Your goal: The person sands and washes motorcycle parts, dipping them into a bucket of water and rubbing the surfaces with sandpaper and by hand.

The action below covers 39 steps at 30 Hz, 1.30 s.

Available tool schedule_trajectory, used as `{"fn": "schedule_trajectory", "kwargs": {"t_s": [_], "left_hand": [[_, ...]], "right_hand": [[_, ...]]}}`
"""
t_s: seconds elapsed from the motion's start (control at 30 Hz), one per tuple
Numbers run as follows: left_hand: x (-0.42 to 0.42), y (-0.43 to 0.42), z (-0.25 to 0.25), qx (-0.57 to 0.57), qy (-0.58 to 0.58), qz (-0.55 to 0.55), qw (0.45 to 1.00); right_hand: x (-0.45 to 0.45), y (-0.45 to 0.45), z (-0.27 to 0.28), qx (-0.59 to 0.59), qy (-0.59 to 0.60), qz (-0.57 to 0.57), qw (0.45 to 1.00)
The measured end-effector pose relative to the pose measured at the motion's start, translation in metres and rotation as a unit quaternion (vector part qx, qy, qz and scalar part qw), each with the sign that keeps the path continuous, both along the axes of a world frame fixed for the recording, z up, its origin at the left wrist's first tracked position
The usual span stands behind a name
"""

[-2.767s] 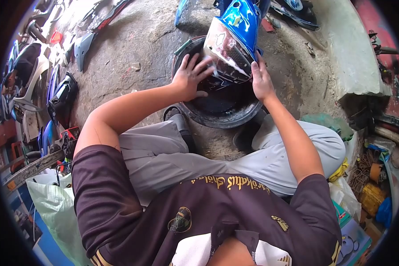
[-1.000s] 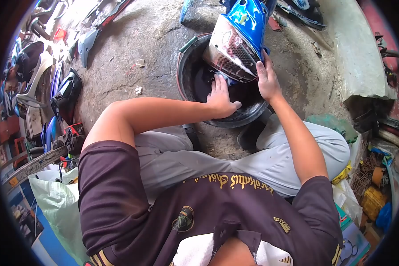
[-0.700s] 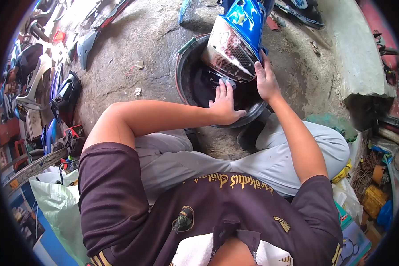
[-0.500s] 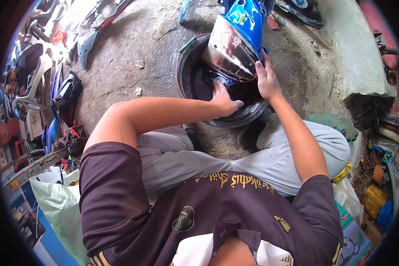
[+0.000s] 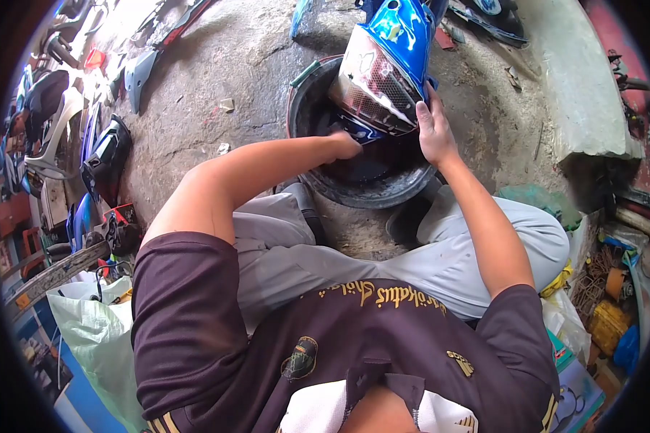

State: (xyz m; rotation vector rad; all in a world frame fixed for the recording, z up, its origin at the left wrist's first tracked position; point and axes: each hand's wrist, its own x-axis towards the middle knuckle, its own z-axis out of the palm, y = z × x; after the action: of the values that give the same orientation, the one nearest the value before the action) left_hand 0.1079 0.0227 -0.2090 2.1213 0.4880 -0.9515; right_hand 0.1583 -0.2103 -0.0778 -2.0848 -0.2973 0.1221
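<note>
A blue, white and dark red motorcycle fairing panel (image 5: 383, 79), with a mesh-like pattern, stands tilted over a round black tub (image 5: 365, 198). My right hand (image 5: 436, 130) grips the panel's right edge, thumb on the near face and fingers partly hidden behind. Inside the tub, beside the panel's lower blue end (image 5: 362, 130), is my left hand (image 5: 345, 146). It looks curled, but its fingertips are in shadow, so whatever it holds is hidden. Dark liquid (image 5: 361, 166) shows at the bottom of the tub.
Assorted body panels (image 5: 108, 159) crowd the left side, with a pale sack (image 5: 94, 325) nearer me. A concrete block (image 5: 578, 86) stands at right. Wire and a yellow part (image 5: 610, 325) lie at lower right. My bent legs (image 5: 484, 245) flank the tub.
My left hand has moved up and left inside the tub, turning its fingers out of sight. The pale piece at its fingertips no longer shows. My right hand and the panel stay put.
</note>
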Motion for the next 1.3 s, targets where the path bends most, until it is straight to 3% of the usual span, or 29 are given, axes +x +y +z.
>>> {"fn": "schedule_trajectory", "kwargs": {"t_s": [0.1,0.37,0.47,0.53,0.63,0.67,0.77,0.8,0.83,0.9,1.03,1.13,1.3], "left_hand": [[0.004,-0.004,0.048,0.011,0.013,0.012,1.0],[0.002,0.005,0.068,0.027,-0.104,0.055,0.993],[0.013,0.024,0.071,-0.041,-0.137,0.049,0.989],[0.013,0.021,0.097,-0.099,-0.122,0.077,0.985],[-0.006,-0.001,0.144,-0.056,-0.088,0.072,0.992],[-0.015,-0.004,0.155,-0.094,-0.085,0.07,0.989],[-0.047,-0.018,0.14,-0.093,-0.201,0.006,0.975],[-0.053,-0.022,0.145,-0.107,-0.178,-0.023,0.978],[-0.062,-0.027,0.139,-0.079,-0.251,-0.081,0.961],[-0.072,-0.035,0.133,-0.074,-0.257,-0.151,0.952],[-0.077,-0.041,0.133,-0.054,-0.243,-0.196,0.949],[-0.075,-0.043,0.134,-0.072,-0.258,-0.13,0.955],[-0.08,-0.038,0.138,-0.079,-0.277,-0.229,0.93]], "right_hand": [[0.0,-0.001,0.0,0.001,-0.002,0.003,1.0],[-0.002,0.001,0.004,0.001,0.005,-0.004,1.0],[-0.003,0.0,0.006,0.012,0.007,-0.003,1.0],[-0.002,0.0,0.005,0.002,-0.003,-0.001,1.0],[-0.002,0.0,0.003,0.011,-0.005,0.001,1.0],[-0.002,0.001,0.002,0.012,-0.004,-0.002,1.0],[-0.003,0.002,0.004,0.016,-0.003,-0.007,1.0],[-0.003,0.002,0.005,0.02,-0.003,-0.005,1.0],[-0.003,0.002,0.004,0.025,-0.003,-0.004,1.0],[-0.002,0.002,0.002,0.008,-0.015,-0.003,1.0],[-0.002,0.001,0.003,0.0,-0.013,-0.002,1.0],[-0.001,-0.001,0.004,-0.013,-0.006,0.002,1.0],[-0.001,-0.001,0.001,-0.003,-0.014,0.0,1.0]]}}
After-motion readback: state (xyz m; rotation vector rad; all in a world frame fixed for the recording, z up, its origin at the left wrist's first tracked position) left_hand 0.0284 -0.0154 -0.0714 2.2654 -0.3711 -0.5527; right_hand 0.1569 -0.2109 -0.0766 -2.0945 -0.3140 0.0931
